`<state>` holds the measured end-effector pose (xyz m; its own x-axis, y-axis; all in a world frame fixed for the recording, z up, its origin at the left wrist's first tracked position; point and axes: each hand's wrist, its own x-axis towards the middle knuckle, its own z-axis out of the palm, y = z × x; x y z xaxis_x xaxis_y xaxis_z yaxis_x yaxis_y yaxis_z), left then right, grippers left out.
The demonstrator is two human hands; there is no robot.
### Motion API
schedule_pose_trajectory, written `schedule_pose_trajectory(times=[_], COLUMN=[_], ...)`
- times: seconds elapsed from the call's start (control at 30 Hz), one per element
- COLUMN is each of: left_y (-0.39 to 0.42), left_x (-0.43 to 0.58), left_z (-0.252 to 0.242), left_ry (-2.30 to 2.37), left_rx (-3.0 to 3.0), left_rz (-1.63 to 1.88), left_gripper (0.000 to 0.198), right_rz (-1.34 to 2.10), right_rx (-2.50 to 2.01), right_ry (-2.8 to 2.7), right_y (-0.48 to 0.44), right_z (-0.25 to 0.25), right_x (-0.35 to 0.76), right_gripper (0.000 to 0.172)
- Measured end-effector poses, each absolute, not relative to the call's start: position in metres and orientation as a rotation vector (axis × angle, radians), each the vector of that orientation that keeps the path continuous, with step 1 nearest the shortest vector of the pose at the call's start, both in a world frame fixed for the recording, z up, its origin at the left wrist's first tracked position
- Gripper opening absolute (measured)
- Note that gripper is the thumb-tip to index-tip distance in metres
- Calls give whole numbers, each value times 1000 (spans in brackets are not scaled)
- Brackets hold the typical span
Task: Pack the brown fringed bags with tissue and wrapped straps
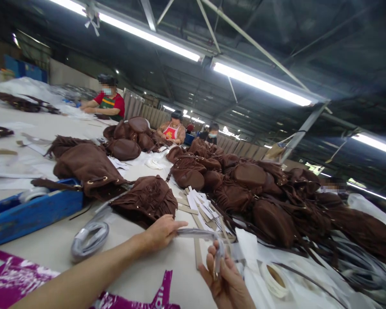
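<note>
A grey strap in clear plastic wrap (196, 233) runs between my two hands above the table. One end is gripped by my left hand (162, 233), its thumb or index finger pointing right. My right hand (223, 274) is closed around the other end, where the strap bends down and a small metal piece shows between the fingers. To the left lies a coiled grey strap (90, 240), also wrapped. Just behind my left hand rests a brown gathered bag (146, 199) with small metal eyelets.
Brown bags (251, 176) are heaped at right; another drawstring bag (86, 167) lies left beside a blue tray (35, 210). Paper strips (202, 208), a tape roll (275, 279) and purple printed plastic (16, 274) lie around. Several people, including one in red sleeves (119, 103), are farther back.
</note>
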<state>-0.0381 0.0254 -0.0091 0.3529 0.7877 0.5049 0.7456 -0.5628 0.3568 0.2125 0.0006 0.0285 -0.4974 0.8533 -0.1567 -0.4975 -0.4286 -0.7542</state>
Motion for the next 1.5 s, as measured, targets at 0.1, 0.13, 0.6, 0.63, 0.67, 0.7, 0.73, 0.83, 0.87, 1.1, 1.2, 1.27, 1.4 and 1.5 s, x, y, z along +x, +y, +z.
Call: schedule_pose_trajectory(times=[0.1,0.13,0.6,0.63,0.67,0.7,0.73,0.83,0.87,1.1,1.2,1.27,1.4,1.5], left_y=[28,30,28,28,28,27,26,23,21,17,20,22,25,25], left_x=[-35,-35,-10,-9,-9,-8,-8,-8,-9,-17,-21,-23,-27,-29], left_z=[-9,-10,6,6,5,4,4,6,8,18,18,18,13,11], left_ry=[1390,1380,1382,1329,1264,1196,1131,973,926,828,778,738,696,686], left_rx=[2472,2442,1918,1834,1731,1626,1533,1348,1305,1150,1081,1013,878,810], left_rz=[983,991,1020,999,972,946,928,937,948,911,927,917,856,832], left_gripper=[17,16,22,20,19,19,19,20,19,13,16,28,32,25], right_rz=[1889,1864,1690,1625,1552,1470,1376,1037,927,471,251,-12,-536,-755], right_rx=[-629,-610,-678,-679,-689,-709,-737,-829,-832,-456,-265,-186,-138,-141], right_ry=[-807,-799,-921,-961,-999,-1044,-1101,-1403,-1556,-2500,-2579,-2534,-2397,-2429], right_y=[17,21,47,49,52,54,57,65,67,76,76,74,67,64], right_z=[28,30,49,48,46,43,40,29,26,27,32,32,26,23], right_x=[190,183,163,160,157,154,151,150,152,174,173,169,157,151], right_gripper=[53,54,48,47,46,44,43,36,32,43,52,50,37,39])
